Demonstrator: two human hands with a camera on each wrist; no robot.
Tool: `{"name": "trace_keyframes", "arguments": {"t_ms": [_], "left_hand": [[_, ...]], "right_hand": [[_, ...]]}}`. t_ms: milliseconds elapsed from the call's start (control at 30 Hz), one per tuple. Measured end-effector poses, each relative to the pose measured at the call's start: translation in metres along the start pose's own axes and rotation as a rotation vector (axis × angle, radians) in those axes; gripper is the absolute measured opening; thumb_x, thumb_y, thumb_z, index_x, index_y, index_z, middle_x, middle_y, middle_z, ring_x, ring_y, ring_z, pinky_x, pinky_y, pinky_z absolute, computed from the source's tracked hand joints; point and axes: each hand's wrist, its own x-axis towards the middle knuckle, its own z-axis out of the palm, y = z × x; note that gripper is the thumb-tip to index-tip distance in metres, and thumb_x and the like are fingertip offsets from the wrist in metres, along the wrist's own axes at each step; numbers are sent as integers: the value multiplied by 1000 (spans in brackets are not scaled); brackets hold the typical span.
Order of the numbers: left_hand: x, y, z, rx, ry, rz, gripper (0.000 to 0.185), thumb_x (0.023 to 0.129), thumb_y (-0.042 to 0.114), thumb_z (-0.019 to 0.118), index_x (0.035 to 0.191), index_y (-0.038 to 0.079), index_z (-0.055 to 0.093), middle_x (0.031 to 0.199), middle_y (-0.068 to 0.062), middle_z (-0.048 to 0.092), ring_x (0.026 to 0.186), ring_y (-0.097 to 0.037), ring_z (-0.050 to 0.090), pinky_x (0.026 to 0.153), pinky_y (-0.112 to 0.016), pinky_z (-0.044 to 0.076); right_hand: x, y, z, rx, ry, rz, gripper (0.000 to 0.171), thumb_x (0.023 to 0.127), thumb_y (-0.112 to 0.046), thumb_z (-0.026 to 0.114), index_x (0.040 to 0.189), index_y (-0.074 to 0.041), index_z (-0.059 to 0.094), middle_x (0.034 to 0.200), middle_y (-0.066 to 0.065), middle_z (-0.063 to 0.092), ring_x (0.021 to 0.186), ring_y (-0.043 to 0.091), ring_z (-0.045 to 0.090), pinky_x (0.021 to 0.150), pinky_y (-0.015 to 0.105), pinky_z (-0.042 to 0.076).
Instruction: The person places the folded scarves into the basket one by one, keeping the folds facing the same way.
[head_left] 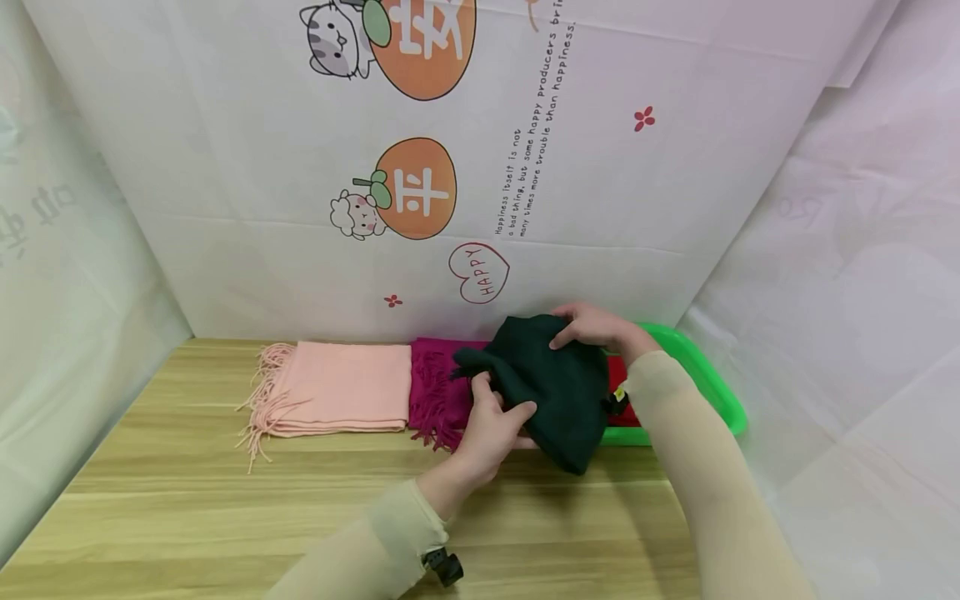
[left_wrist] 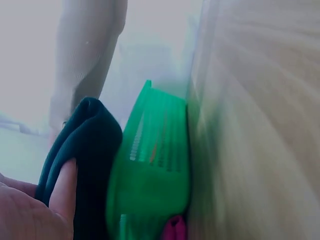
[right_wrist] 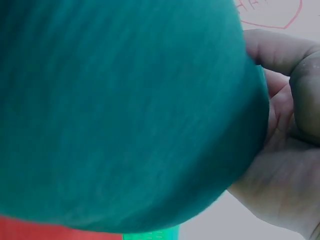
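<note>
Both hands hold a folded dark green scarf [head_left: 558,383] above the near left part of a green basket [head_left: 697,371]. My left hand [head_left: 486,437] grips its left side, thumb on top and the other fingers underneath. At the far edge, my right hand [head_left: 596,327] pinches the cloth between thumb and fingers. In the right wrist view the scarf [right_wrist: 125,115] fills most of the picture. A red cloth [head_left: 617,392] shows inside the basket, partly covered by the scarf.
A folded magenta scarf [head_left: 431,392] with fringe lies left of the basket, partly behind the green scarf. Beside it is a folded pink scarf [head_left: 348,387], its fringe spread leftward on the wooden table [head_left: 225,517]. A printed white sheet [head_left: 600,208] rises behind.
</note>
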Motion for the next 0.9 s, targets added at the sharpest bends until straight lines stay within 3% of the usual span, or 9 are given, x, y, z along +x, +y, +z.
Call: {"name": "trace_keyframes", "arguments": {"t_ms": [300,533,667,800,900], "left_hand": [[7,-25,21,-51,35,6,79,110,7,68,165,14,12,162,-31,39,128,-43,69,84,-55,67],[7,-33,23,-59,78,22,79,110,7,68,164,11,11,165,-32,35,124,-43,72,80,-53,68],[7,-37,20,-81,86,18,82,110,7,68,165,10,9,168,-33,30,125,-44,71,81,-53,68],[6,-38,19,-111,81,14,84,109,7,69,166,10,7,168,-34,29,125,-44,71,82,-55,67],[6,-38,18,-121,83,9,85,109,6,69,166,10,6,167,-34,31,123,-44,72,82,-55,67]], "right_hand": [[3,11,-5,-94,-1,-20,36,102,-14,77,137,-6,74,133,15,73,115,34,65,110,57,52],[5,27,5,-147,49,-28,36,100,-15,81,135,-7,77,125,12,76,107,30,69,103,54,57],[3,34,10,-128,55,3,48,102,-18,80,147,-3,69,138,19,72,118,38,69,108,58,55],[-3,39,11,-134,82,44,61,106,-23,77,157,3,58,155,28,60,139,48,59,116,62,49],[-10,40,10,-171,93,77,64,108,-28,74,160,5,54,160,31,54,145,51,54,119,63,47]]}}
